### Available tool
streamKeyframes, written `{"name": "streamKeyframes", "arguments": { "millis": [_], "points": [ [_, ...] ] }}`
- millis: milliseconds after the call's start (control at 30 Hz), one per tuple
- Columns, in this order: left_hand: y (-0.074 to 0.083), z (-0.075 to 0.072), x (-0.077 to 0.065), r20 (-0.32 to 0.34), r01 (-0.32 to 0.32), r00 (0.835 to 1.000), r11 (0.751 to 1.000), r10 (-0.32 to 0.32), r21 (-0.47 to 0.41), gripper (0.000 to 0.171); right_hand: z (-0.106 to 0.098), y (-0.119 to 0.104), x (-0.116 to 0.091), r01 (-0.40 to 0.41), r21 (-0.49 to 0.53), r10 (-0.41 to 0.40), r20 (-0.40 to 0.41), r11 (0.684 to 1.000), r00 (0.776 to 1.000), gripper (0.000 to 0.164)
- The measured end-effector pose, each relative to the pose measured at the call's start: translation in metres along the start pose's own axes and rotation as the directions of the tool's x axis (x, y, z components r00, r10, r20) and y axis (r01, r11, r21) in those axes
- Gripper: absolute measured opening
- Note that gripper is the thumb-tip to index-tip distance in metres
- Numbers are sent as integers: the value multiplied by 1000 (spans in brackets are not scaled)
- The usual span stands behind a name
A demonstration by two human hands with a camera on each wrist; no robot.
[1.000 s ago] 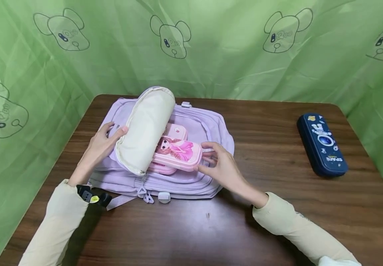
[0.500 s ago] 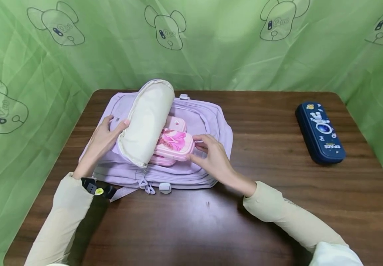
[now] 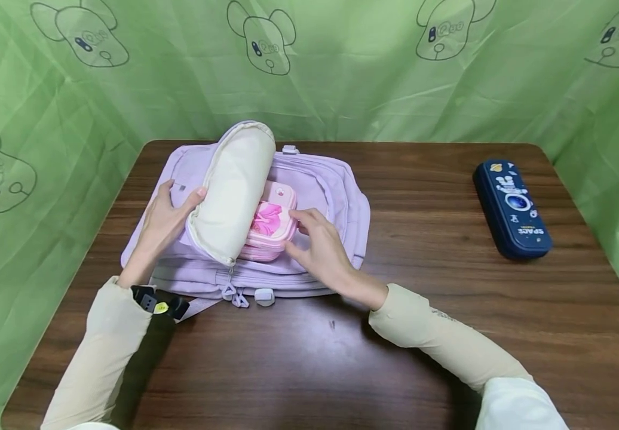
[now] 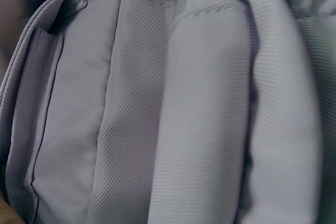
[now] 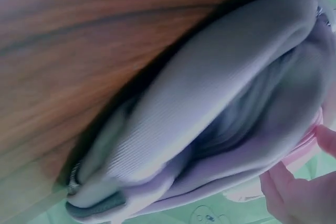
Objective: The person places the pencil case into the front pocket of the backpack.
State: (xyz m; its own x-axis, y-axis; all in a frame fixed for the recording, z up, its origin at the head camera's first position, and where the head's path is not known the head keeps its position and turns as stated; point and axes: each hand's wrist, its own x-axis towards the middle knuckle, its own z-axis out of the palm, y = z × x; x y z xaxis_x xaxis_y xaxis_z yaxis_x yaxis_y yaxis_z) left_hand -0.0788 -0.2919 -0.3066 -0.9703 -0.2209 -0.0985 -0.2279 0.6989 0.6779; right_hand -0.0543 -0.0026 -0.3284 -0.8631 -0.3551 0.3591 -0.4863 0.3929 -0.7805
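A lilac backpack lies on the table, its front pocket flap folded back to the left with the cream lining showing. My left hand holds that flap, thumb at its edge; its other fingertips are partly hidden behind the cloth. With thumb and fingers, my right hand grips the right end of a pink pencil case with a printed figure. The left part of this case is under the flap. Beneath it lies a second pink case. The right wrist view catches my right fingers beside the pink case.
On the right of the brown table lies a dark blue pencil case with space pictures. A strap and zip pulls hang at the backpack's near side. Green cloth surrounds the table.
My right hand has moved left, sliding the upper pink pencil case further under the flap, so less of its picture shows. My left hand stays on the flap. The head view has shifted slightly.
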Motion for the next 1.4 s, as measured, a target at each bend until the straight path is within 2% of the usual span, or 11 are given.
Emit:
{"name": "streamKeyframes", "arguments": {
  "millis": [167,333,467,600,800,967,1100,1200,1400],
  "points": [
    [-3,-2,-2,-1,-3,1000,1000,3,-1,95,2,0,2,39,-33,-38,21,999,999,51],
    [-6,-2,1,8,-85,996,996,85,27,89,-6,6,4,58,-22,-55,100,998,993,51],
    [-7,-1,5,4,-138,990,987,138,82,84,-22,14,3,26,18,-29,212,1000,977,52],
    [-7,1,7,11,-153,988,982,153,107,83,-47,25,-2,32,-29,-23,259,999,966,52],
    [-10,2,5,3,-165,986,979,166,120,83,-96,49,-12,39,-164,-6,200,986,980,50],
    [-13,1,4,-6,-174,984,977,176,125,83,-140,72,-25,-49,-280,87,126,959,988,52],
    [-14,1,3,-3,-170,985,976,172,132,82,-171,86,-36,-154,-349,193,82,925,978,59],
    [-14,1,3,-3,-170,985,976,172,133,81,-190,95,-45,-202,-393,243,57,897,968,64],
    [-14,1,4,1,-178,984,976,180,124,80,-221,112,-62,-258,-456,285,-10,852,959,67]
  ]
}}
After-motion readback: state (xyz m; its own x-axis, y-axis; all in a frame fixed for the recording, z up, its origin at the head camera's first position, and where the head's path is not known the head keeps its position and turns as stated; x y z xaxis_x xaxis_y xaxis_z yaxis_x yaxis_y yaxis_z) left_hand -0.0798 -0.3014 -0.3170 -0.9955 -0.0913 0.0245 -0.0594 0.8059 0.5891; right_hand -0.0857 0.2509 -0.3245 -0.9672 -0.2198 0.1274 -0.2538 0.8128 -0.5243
